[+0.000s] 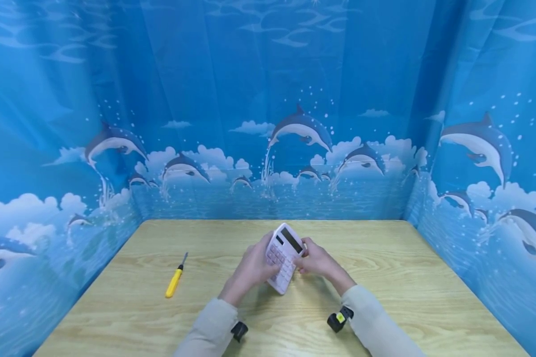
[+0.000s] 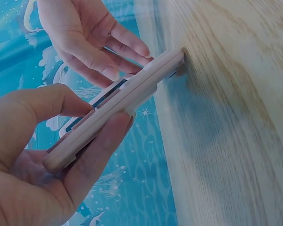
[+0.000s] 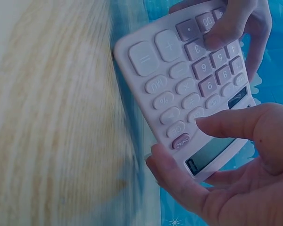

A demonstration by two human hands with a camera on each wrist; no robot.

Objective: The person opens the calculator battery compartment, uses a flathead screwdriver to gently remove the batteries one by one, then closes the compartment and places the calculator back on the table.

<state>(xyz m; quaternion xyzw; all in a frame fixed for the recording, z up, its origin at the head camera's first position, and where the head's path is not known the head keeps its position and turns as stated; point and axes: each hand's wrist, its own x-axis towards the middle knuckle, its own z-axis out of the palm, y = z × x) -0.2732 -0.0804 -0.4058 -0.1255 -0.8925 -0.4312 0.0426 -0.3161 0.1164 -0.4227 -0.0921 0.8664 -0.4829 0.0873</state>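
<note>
A pale pink calculator (image 1: 284, 260) is held tilted over the wooden table, its keys and dark display facing up. My left hand (image 1: 251, 265) grips its left side, thumb on the keys and fingers underneath, as the left wrist view shows. At the opposite edge is my right hand (image 1: 318, 262), its thumb over the function keys and its fingers around the side and back near the ON/AC key (image 3: 181, 141). In the right wrist view, a dark digit shows at one end of the display (image 3: 210, 155). One calculator corner comes close to the tabletop in the left wrist view.
A screwdriver (image 1: 174, 281) with a yellow handle lies on the table (image 1: 129, 317) to the left. Blue curtains (image 1: 250, 74) printed with dolphins enclose the back and both sides. Small black cameras (image 1: 337, 322) are strapped to both wrists.
</note>
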